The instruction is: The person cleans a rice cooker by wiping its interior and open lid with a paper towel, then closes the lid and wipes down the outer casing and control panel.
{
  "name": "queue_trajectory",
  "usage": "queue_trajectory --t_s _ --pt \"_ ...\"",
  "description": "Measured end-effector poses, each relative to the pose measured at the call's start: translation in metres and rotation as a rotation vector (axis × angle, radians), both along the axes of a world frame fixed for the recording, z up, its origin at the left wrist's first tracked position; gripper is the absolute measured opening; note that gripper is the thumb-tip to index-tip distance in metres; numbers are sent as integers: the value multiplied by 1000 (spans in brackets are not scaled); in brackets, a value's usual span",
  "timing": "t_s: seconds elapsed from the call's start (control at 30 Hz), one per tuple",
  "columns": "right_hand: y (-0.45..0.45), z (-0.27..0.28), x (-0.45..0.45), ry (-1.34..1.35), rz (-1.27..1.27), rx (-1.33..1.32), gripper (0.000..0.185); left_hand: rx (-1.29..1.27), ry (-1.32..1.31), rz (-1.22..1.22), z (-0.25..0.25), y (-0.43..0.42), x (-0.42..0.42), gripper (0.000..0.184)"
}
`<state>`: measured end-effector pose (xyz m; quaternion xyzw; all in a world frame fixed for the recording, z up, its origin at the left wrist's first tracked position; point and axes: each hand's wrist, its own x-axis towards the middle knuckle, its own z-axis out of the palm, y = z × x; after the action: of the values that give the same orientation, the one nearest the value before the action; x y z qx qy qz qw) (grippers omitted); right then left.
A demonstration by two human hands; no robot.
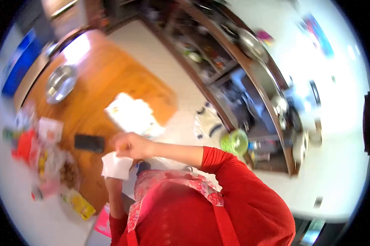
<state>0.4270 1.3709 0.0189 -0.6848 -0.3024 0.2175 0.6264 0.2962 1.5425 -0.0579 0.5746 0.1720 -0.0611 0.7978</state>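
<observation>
The wooden table (pixel 87 105) spreads from our nine o'clock round to eleven, and the wooden shelf unit (pixel 222 37) runs along from twelve to three. On the table, at twelve o'clock from our right hand (pixel 136 146), lies a glaring white pile (pixel 131 112); at nine to eight sit the bagged goods (pixel 49 164), and toward ten to eleven, the round metal dish (pixel 62 83).

Our white sheet (pixel 116 166) is just below our right hand, toward seven o'clock, over our left hand (pixel 114 183). The sheet covers most of the left, so we cannot tell how its fingers are set. Our right fingers are curled inward at the sheet's upper edge; blur hides whether they pinch it or only touch it. The smallest thing close by is a dark, phone-like slab (pixel 89 143), at nine o'clock from the right hand.

To handle the sheet well, we would judge it best to support it broadly from beneath with the left and let the right work lightly at the edge, since it looks thin and could crease or slip. We do well to keep both wrists loose, and our right elbow clear of the shelf side.
</observation>
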Motion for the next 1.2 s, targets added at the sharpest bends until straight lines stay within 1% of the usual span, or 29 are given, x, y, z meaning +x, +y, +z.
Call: queue_trajectory --t_s 0.03,0.07,0.1,0.13,0.2,0.23,0.3,0.37,0.4,0.43,0.47,0.53,0.57,0.6,0.63,0.67,0.7,0.73,0.77,0.87,0.9,0.93,0.97,1.0,1.03,1.07,1.1,1.13,1.2 --pt "-44 14 -22 137 -16 -63 12 303 -130 -204 -5 -19 4 35" --pt "-85 2 -45 96 -48 -40 13 509 -232 -452 6 -45 9 37" --pt "-126 -3 -70 42 -109 -94 13 699 -380 -667 16 -72 12 39" --pt "-166 -4 -98 -8 -165 -151 14 818 -588 -826 30 -108 16 41" --pt "-240 9 -156 45 -317 -144 14 580 -629 -919 36 -184 2 44" --pt "-276 15 -187 71 -386 -136 15 248 -420 -860 25 -217 -18 46" --pt "-346 14 -246 58 -550 -227 12 -65 -166 -900 11 -293 -40 50" --pt "-395 12 -303 40 -738 -257 10 36 -62 -942 -3 -367 -58 38" --pt "-415 11 -331 26 -829 -279 9 70 -135 -1147 -38 -388 -49 33" --pt "-444 7 -358 7 -904 -312 9 -20 83 -1089 23 -448 -88 32" --pt "-468 7 -382 -13 -968 -355 9 -155 113 -1131 33 -483 -105 26" --pt "-511 17 -422 40 -1079 -369 11 -43 121 -1294 28 -544 -131 21" --pt "-530 16 -437 65 -1138 -371 12 -34 140 -1350 29 -569 -143 21" --pt "-546 14 -451 92 -1196 -370 13 -60 169 -1356 30 -592 -155 22" --pt "-564 13 -461 47 -1244 -412 19 -84 199 -1360 33 -614 -167 22" --pt "-575 16 -468 149 -1308 -322 21 -111 227 -1364 35 -633 -173 23" --pt "-592 30 -474 247 -1364 -229 23 -102 275 -1370 43 -657 -178 23" --pt "-609 36 -478 340 -1413 -136 25 -83 251 -1406 41 -677 -181 23" --pt "-627 21 -479 85 -1480 -225 29 -68 222 -1439 37 -698 -178 23" --pt "-701 -11 -486 -305 -1427 -303 30 -58 169 -1481 37 -777 -182 25" --pt "-723 1 -487 -342 -1511 -348 26 -39 124 -1492 38 -806 -184 24" --pt "-749 -2 -492 -327 -1513 -395 25 -22 76 -1504 40 -837 -183 24" --pt "-779 -9 -499 -310 -1514 -443 25 -39 94 -1538 30 -869 -182 21" --pt "-814 -8 -509 -291 -1508 -495 24 -5 99 -1580 38 -903 -186 17" --pt "-843 25 -523 15 -1543 -419 22 27 52 -1656 44 -939 -185 15" --pt "-873 23 -538 -18 -1611 -452 23 71 11 -1727 49 -969 -182 13" --pt "-899 12 -553 -48 -1682 -475 24 93 -112 -1817 60 -1003 -179 14" --pt "-923 9 -567 -76 -1756 -491 25 64 -159 -1802 83 -1034 -187 13" --pt "-963 14 -593 -23 -1952 -159 23 63 -240 -1814 104 -1087 -184 13"
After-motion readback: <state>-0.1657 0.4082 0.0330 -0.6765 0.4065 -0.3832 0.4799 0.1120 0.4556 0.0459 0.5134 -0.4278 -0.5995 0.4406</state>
